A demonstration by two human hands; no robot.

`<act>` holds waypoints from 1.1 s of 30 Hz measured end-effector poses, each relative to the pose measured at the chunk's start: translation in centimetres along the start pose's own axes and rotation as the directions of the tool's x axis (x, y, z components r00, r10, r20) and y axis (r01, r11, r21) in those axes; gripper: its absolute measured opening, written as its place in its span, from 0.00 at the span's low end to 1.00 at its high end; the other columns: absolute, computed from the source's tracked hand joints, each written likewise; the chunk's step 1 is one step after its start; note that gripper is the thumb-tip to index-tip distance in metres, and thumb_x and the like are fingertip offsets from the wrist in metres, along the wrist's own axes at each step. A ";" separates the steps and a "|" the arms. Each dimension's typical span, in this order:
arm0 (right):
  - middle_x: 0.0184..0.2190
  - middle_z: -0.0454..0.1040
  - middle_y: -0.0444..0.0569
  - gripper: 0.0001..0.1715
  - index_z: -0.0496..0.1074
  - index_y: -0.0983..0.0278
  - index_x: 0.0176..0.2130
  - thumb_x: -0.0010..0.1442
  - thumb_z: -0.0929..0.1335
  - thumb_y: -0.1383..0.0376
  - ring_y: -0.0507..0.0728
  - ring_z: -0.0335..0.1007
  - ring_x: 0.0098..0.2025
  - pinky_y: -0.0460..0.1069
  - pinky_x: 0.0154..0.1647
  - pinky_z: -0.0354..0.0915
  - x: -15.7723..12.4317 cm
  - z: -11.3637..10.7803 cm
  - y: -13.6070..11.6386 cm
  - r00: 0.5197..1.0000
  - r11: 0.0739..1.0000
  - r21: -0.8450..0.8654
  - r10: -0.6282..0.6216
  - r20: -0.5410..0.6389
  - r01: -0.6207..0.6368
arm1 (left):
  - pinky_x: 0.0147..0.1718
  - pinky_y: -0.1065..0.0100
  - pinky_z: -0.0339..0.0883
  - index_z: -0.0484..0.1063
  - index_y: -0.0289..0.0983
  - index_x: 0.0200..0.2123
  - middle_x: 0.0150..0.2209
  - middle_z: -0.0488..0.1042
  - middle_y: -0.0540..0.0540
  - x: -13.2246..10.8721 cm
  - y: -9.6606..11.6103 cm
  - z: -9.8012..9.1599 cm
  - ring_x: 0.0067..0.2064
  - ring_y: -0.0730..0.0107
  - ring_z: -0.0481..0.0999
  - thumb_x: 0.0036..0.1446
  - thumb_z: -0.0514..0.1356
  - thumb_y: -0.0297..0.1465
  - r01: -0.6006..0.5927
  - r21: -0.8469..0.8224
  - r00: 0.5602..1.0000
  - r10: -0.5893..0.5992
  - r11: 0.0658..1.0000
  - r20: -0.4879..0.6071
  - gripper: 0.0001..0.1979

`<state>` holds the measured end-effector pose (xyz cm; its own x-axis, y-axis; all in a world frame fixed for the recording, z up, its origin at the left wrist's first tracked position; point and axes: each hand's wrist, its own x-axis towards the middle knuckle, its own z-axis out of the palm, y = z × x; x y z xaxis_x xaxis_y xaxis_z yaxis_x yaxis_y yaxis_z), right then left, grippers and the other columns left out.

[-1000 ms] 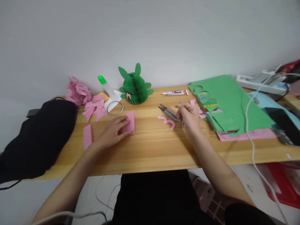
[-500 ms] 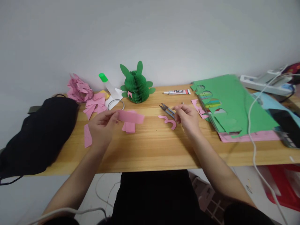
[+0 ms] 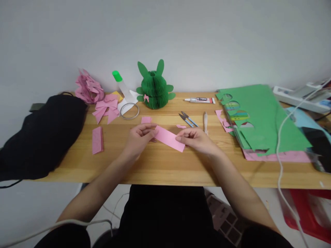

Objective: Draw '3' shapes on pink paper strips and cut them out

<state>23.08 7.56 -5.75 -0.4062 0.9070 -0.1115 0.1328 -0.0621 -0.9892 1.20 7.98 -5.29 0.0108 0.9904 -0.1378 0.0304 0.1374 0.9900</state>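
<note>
Between my two hands a pink paper strip (image 3: 169, 139) is held just above the wooden table (image 3: 160, 172). My left hand (image 3: 141, 139) pinches its left end, and my right hand (image 3: 195, 139) pinches the right end. Beyond my right hand lie small thread snips (image 3: 188, 119) with their blades apart, and a slim white tool (image 3: 206, 122). A pink scrap (image 3: 181, 126) peeks out behind my right fingers. Another pink piece (image 3: 146, 120) shows behind my left hand. Against the wall stands a green honeycomb paper figure (image 3: 154, 89) with two ears and a small pink bow.
Left are a black bag (image 3: 49, 137), crumpled pink paper (image 3: 89, 89), folded pink paper (image 3: 97, 140), a glue bottle (image 3: 122, 84) and a ring (image 3: 129, 111). Toward the right lie a glue tube (image 3: 200, 100), green card sheets (image 3: 261, 117), a white cable (image 3: 278, 155) and a power strip (image 3: 297, 98).
My left hand has moved right with the pink strip. My right hand has come left and down from beside the snips and now grips the strip's other end.
</note>
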 end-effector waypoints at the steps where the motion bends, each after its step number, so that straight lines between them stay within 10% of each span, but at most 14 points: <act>1: 0.19 0.74 0.39 0.18 0.77 0.61 0.26 0.52 0.73 0.50 0.50 0.69 0.24 0.56 0.52 0.67 0.1 0.0 0.1 1.000 0.999 -0.026 -0.021 -0.017 0.021 | 0.26 0.71 0.73 0.77 0.34 0.34 0.27 0.78 0.48 0.0 0.0 0.0 0.26 0.72 0.76 0.35 0.74 0.44 0.005 -0.012 1.000 -0.005 1.000 -0.001 0.25; 5: 0.21 0.74 0.42 0.17 0.76 0.61 0.26 0.53 0.71 0.50 0.53 0.73 0.29 0.54 0.45 0.69 0.4 -0.1 0.5 0.983 0.997 -0.072 -0.034 -0.179 0.021 | 0.26 0.73 0.70 0.73 0.35 0.29 0.25 0.76 0.50 -0.4 -0.2 -0.2 0.24 0.74 0.74 0.34 0.75 0.41 -0.009 -0.032 0.999 0.008 0.999 -0.040 0.22; 11: 0.22 0.76 0.45 0.10 0.75 0.63 0.34 0.59 0.67 0.60 0.53 0.70 0.22 0.48 0.27 0.63 0.5 -0.6 0.1 0.792 0.927 -0.291 0.011 -0.611 -0.237 | 0.28 0.72 0.71 0.68 0.38 0.33 0.28 0.76 0.52 -0.9 -0.8 -0.8 0.27 0.74 0.75 0.40 0.71 0.36 -0.052 -0.071 0.991 0.042 0.996 -0.129 0.19; 21: 0.40 0.79 0.54 0.10 0.79 0.62 0.40 0.59 0.68 0.65 0.59 0.75 0.38 0.49 0.31 0.59 0.1 -1.4 -0.1 0.909 0.498 -0.777 0.057 -0.413 -0.385 | 0.33 0.69 0.72 0.80 0.36 0.34 0.36 0.80 0.45 -3.5 -2.5 -0.8 0.32 0.71 0.77 0.42 0.68 0.33 0.104 -0.111 0.993 -0.110 0.988 -0.048 0.13; 33: 0.26 0.80 0.46 0.05 0.76 0.62 0.36 0.58 0.72 0.64 0.57 0.76 0.34 0.48 0.32 0.59 0.3 -1.6 -0.3 0.851 0.600 -0.613 0.268 -0.451 -0.514 | 0.43 0.65 0.73 0.79 0.40 0.49 0.49 0.80 0.43 -4.9 -3.6 -0.5 0.44 0.64 0.79 0.51 0.65 0.38 0.054 0.022 0.999 -0.054 0.998 0.008 0.21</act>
<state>24.39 8.53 -5.37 0.0975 0.9434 -0.3169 0.8429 -0.2476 -0.4777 0.51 2.67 -8.14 0.0168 0.9814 -0.1910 0.0527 0.1899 0.9804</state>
